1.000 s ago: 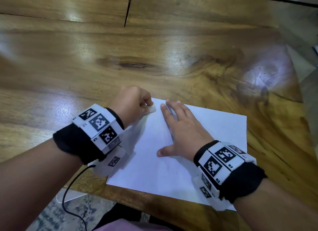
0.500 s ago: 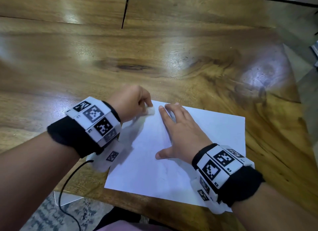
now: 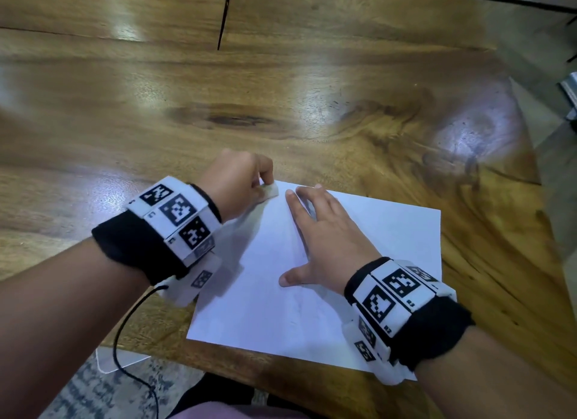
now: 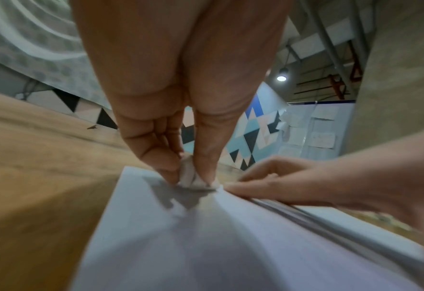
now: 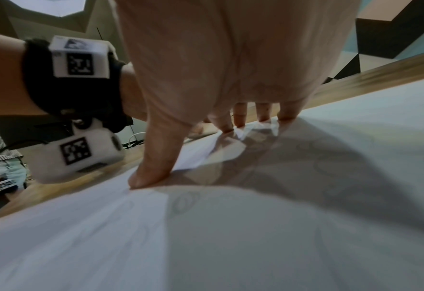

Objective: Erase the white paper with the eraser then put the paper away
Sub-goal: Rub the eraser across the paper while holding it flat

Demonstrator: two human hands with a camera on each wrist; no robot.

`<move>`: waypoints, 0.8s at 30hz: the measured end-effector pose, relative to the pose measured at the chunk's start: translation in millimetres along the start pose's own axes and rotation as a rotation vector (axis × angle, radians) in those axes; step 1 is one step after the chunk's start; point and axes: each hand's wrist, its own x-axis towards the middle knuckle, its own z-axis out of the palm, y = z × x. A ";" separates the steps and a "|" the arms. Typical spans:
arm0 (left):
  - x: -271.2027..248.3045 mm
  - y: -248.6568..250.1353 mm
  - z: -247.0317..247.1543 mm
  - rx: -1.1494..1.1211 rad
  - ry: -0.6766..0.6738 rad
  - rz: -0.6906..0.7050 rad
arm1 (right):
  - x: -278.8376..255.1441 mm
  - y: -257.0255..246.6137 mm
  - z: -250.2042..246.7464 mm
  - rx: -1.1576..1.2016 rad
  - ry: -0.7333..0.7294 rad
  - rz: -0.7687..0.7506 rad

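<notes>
- The left hand (image 3: 237,181) pinches the eraser (image 3: 269,191) at the far left corner of the paper (image 3: 359,231); the left wrist view alone shows thumb and fingers (image 4: 156,157) clamping it (image 4: 191,175) against the sheet.
- The paper lies on the wooden table (image 3: 281,90) near its front edge.
- The right hand (image 3: 327,240) lies flat, fingers spread; only the right wrist view shows faint pencil marks beneath.

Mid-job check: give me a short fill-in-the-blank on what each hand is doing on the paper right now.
1. The left hand pinches the ____ at the paper's far left corner.
2. The right hand lies ____ on the white paper, fingers straight.
3. The paper lies on a ____ table.
4. The eraser is ____ in colour.

Missing words: eraser; flat; wooden; white
</notes>
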 end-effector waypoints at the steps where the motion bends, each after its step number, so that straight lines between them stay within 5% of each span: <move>1: -6.2 -1.8 2.4 0.015 -0.033 0.012 | 0.3 -0.1 0.1 -0.003 0.002 -0.001; 5: -23.3 -5.0 1.6 0.028 -0.215 0.060 | 0.2 0.0 0.2 0.001 0.007 -0.003; 11: 1.7 6.2 3.1 -0.021 0.007 -0.012 | -0.3 -0.5 -0.4 0.009 0.004 -0.005; 16: -11.4 1.9 0.4 -0.006 -0.238 0.052 | 0.4 0.8 0.5 0.022 0.009 -0.003; 21: 6.4 5.2 2.7 -0.038 0.019 0.021 | -0.4 0.5 1.1 0.013 0.012 -0.008; 24: -10.0 2.2 3.3 0.029 -0.181 0.077 | -0.5 0.6 1.2 0.015 0.016 -0.005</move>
